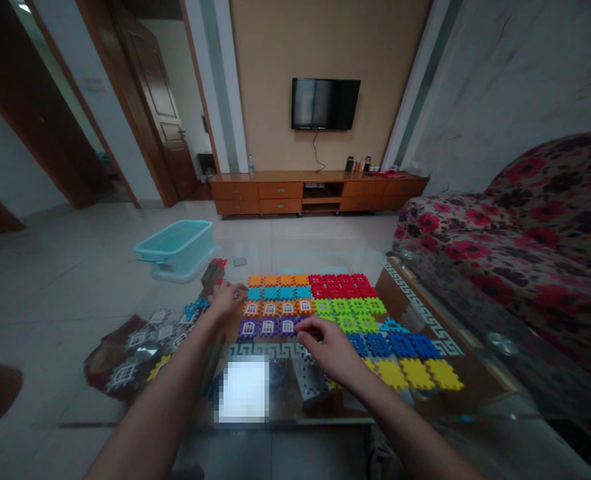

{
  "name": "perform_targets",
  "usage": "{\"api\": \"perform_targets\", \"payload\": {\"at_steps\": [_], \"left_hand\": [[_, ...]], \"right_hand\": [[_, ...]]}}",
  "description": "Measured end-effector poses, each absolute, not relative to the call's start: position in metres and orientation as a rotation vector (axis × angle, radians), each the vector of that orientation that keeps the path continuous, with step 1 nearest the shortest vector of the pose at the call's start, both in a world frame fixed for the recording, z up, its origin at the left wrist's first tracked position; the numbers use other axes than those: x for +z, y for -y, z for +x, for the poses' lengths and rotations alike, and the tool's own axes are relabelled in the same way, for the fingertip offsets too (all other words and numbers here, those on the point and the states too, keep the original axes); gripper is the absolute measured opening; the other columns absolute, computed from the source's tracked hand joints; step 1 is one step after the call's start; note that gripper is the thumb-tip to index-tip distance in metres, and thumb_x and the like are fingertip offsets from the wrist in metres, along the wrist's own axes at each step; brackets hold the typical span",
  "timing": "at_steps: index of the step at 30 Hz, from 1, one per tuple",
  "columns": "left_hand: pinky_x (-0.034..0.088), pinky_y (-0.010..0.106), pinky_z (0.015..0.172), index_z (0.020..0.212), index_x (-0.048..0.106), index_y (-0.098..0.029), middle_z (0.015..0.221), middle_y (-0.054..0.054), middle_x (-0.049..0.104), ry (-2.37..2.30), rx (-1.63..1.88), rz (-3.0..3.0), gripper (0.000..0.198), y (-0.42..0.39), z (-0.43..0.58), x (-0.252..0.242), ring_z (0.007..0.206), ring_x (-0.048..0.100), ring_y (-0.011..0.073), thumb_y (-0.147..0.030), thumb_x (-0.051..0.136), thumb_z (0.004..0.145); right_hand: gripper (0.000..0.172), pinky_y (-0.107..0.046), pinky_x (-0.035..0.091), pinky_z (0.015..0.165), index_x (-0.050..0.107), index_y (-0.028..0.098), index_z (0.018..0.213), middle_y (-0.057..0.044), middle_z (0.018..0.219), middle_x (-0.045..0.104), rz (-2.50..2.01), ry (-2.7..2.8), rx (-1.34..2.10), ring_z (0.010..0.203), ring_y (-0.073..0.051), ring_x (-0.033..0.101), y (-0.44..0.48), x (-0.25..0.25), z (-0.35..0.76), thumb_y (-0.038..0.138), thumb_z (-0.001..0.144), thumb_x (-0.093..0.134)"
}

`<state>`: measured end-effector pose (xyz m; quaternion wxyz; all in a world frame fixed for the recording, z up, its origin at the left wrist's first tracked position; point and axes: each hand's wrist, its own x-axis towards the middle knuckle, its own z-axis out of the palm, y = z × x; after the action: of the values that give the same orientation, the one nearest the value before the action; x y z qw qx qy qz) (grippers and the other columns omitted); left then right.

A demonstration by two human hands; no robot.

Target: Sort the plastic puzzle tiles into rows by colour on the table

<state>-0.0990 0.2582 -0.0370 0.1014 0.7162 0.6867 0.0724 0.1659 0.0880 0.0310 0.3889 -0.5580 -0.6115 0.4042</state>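
I'm holding left grip (228, 300) at the left edge of the plastic tile grid (335, 307); right grip (325, 347) by its purple row (268, 327); closure of both unclear; tiles (390, 373) seem light, stiff, pinchable by edges

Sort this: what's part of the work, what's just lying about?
Part of the work:
left hand
right hand
coloured plastic tiles
grey tiles
glass table

Lying about:
teal tub
TV
wooden cabinet
sofa
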Motion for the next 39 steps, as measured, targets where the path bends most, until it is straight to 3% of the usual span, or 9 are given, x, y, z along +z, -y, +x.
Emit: {"api": "perform_targets", "payload": {"at_steps": [3, 6, 9, 14, 39], "left_hand": [[0.042, 0.043, 0.088, 0.114, 0.067, -0.026, 0.122, 0.012, 0.059, -2.023, 0.202, 2.114, 0.041, -0.261, -0.1, -0.032, 0.117, 0.048, 0.0345, -0.051, 0.048, 0.086], [0.044, 0.033, 0.082, 0.1, 0.07, -0.019, 0.108, 0.012, 0.068, -1.977, 0.159, 2.111, 0.04, -0.266, -0.102, -0.025, 0.104, 0.058, 0.0275, -0.051, 0.05, 0.085], [0.045, 0.028, 0.074, 0.085, 0.071, -0.017, 0.091, 0.01, 0.072, -1.938, 0.088, 2.099, 0.035, -0.268, -0.1, -0.019, 0.089, 0.064, 0.0236, -0.048, 0.055, 0.081], [0.045, 0.025, 0.067, 0.071, 0.071, -0.016, 0.078, 0.009, 0.073, -1.932, 0.004, 2.067, 0.032, -0.265, -0.097, -0.015, 0.081, 0.066, 0.0227, -0.046, 0.059, 0.075], [0.045, 0.026, 0.06, 0.08, 0.074, -0.012, 0.077, 0.012, 0.072, -1.893, -0.165, 2.062, 0.036, -0.269, -0.095, -0.019, 0.075, 0.067, 0.0231, -0.043, 0.061, 0.069]], "right_hand": [[0.016, -0.028, 0.047, 0.065, 0.07, 0.019, 0.089, -0.004, 0.082, 0.071, -1.423, 1.563, 1.023, 0.071, -0.016, 0.062, -0.088, 0.032, 0.166, 0.014, 0.083, 0.056], [0.015, -0.028, 0.047, 0.065, 0.07, 0.019, 0.089, -0.004, 0.081, 0.071, -1.424, 1.561, 1.023, 0.071, -0.015, 0.062, -0.088, 0.032, 0.166, 0.014, 0.083, 0.057], [0.015, -0.028, 0.047, 0.066, 0.07, 0.02, 0.089, -0.004, 0.081, 0.071, -1.42, 1.555, 1.025, 0.072, -0.015, 0.062, -0.088, 0.031, 0.166, 0.014, 0.082, 0.057], [0.016, -0.028, 0.046, 0.065, 0.07, 0.019, 0.089, -0.004, 0.082, 0.071, -1.431, 1.566, 1.012, 0.071, -0.016, 0.062, -0.087, 0.031, 0.166, 0.014, 0.083, 0.057], [0.016, -0.027, 0.047, 0.063, 0.07, 0.019, 0.088, -0.004, 0.079, 0.07, -1.417, 1.572, 1.007, 0.071, -0.016, 0.063, -0.086, 0.033, 0.166, 0.014, 0.081, 0.057]]}}
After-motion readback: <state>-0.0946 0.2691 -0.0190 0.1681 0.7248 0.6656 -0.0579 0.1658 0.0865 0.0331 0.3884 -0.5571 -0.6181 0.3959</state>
